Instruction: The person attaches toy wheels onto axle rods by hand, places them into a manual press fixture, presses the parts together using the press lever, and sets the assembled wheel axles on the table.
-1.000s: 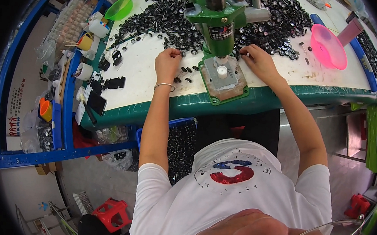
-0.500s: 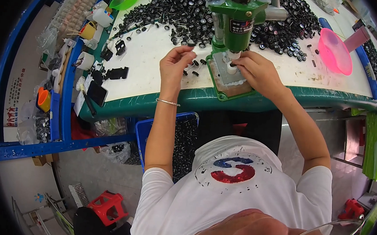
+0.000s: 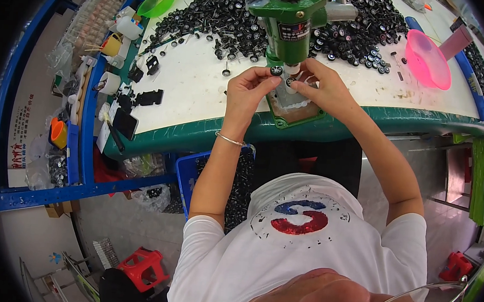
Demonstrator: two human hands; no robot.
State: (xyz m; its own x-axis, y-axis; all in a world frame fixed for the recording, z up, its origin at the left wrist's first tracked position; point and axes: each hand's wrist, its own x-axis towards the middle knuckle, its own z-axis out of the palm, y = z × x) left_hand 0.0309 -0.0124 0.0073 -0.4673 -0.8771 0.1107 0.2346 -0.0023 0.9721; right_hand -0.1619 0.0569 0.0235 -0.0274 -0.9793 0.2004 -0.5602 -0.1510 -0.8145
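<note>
A green bench press (image 3: 291,45) stands at the table edge, its head above a grey base plate with a white post (image 3: 290,90). Between thumb and fingertips, my left hand (image 3: 250,90) pinches a small black wheel with a silver spoked face (image 3: 276,71), just left of the post. My right hand (image 3: 326,88) is closed around a second small wheel (image 3: 290,82) at the top of the post, under the press head. Some of its fingers are hidden behind the press. Whether that wheel is seated on the post, I cannot tell.
Heaped behind the press are many black wheels (image 3: 228,24), some on axles. A pink bowl (image 3: 428,60) stands right, a green bowl (image 3: 156,2) far left. A phone (image 3: 124,123) lies near the left edge. Below the table is a blue crate (image 3: 186,175) of small black parts.
My left hand has moved right from the pile toward the post, and a wheel now shows in its fingers. My right hand stays by the post, now with a wheel showing at its fingertips.
</note>
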